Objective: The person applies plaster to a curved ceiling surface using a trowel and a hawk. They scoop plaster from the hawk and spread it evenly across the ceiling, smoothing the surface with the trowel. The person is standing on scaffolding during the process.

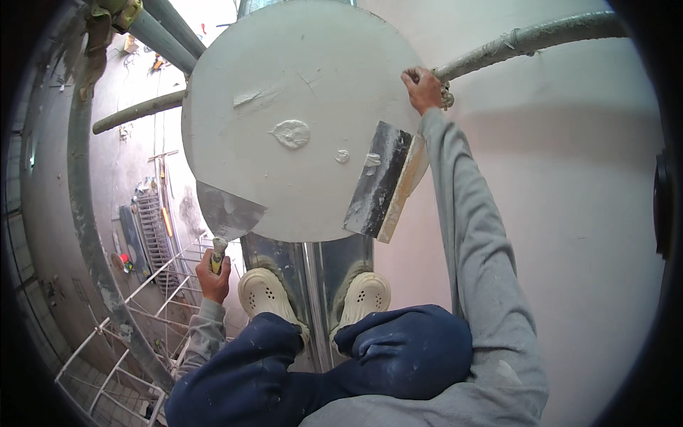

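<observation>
My left hand [213, 274] is closed round the yellow-and-dark handle of a wide putty knife [231, 211]. Its grey blade lies over the near-left rim of a large round white surface [249, 164]; whether this is a board or the top of a tub I cannot tell. White paste [290, 134] sits in a lump near its middle. On the right edge rests a broad smoothing blade [378, 178], dark with a cream strip and smeared with paste. My right hand [424, 88], fingers curled closed, is at the far-right rim beside a pole; what it holds, if anything, is hidden.
A paste-crusted scaffold pole [533, 39] runs along the pale wall [555, 235] at right. My cream clogs [366, 299] stand on a metal plank [309, 277]. At left, beyond an upright pole [82, 171] and white scaffold rails [117, 334], the floor lies far below with a ladder-like frame [153, 228].
</observation>
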A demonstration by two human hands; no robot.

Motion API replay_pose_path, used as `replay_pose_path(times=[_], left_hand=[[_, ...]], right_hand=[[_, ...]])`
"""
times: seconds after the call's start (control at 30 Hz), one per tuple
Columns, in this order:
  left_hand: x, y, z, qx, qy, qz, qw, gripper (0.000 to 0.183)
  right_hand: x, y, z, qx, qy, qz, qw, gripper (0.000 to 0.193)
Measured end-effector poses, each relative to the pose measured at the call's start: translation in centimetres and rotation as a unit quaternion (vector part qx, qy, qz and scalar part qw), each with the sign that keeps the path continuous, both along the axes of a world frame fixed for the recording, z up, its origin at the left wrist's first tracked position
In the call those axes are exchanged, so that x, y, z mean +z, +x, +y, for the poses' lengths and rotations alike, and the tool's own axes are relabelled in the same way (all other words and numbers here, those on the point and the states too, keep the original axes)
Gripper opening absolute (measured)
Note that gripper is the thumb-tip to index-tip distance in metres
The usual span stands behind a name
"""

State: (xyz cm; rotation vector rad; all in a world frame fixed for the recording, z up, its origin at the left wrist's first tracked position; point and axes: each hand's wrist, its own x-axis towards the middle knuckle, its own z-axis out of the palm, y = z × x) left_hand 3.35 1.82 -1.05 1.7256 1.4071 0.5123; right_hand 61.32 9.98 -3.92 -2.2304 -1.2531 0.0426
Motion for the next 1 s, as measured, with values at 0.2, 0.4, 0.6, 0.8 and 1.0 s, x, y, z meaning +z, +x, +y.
replay_pose_path(times=[0.2, 0.4, 0.6, 0.8, 1.0], left_hand=[[-1.0, -3.6, -1.8, 0.092, -0.032, 0.002, 0.995, 0.02], [-0.6, -3.8, -0.9, 0.076, 0.0, 0.046, 0.996, 0.02], [0.2, -3.4, -0.5, 0.081, -0.047, 0.055, 0.994, 0.02], [0.2, -3.2, -0.1, 0.087, -0.029, 0.047, 0.995, 0.02], [-2.1, -1.9, -0.2, 0.07, 0.006, 0.01, 0.997, 0.018]], right_hand=[[-3.2, -1.1, 6.6, -0.031, 0.014, -0.004, 0.999, 0.024], [-4.2, 1.1, 5.0, -0.026, -0.004, -0.08, 0.996, 0.021], [-2.1, -0.5, 5.6, -0.024, -0.024, -0.119, 0.992, 0.023], [1.2, -2.6, -6.6, -0.041, 0.093, 0.047, 0.994, 0.03], [-1.7, -10.6, -25.5, -0.243, -0.034, 0.431, 0.869, 0.044]])
